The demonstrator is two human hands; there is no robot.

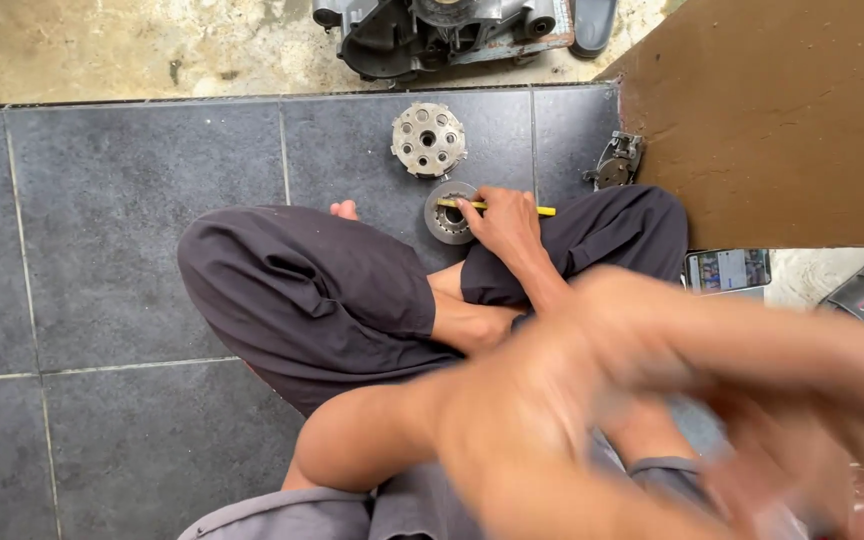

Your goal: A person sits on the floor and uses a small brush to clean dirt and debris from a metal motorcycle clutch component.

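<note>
While L hand [772, 470] blurred, R hand [504, 225] grips yellow tool [544, 211] on round part [444, 222]

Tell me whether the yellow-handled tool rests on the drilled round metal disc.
No: the yellow-handled tool lies across the smaller grey toothed ring, below the drilled disc.

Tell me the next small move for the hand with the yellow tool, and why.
Probably hold the yellow-handled tool steady across the round toothed metal part until the other hand can help. The far hand pinches the tool over the part's hub, while the other hand is only a motion blur, its grip unreadable.
</note>
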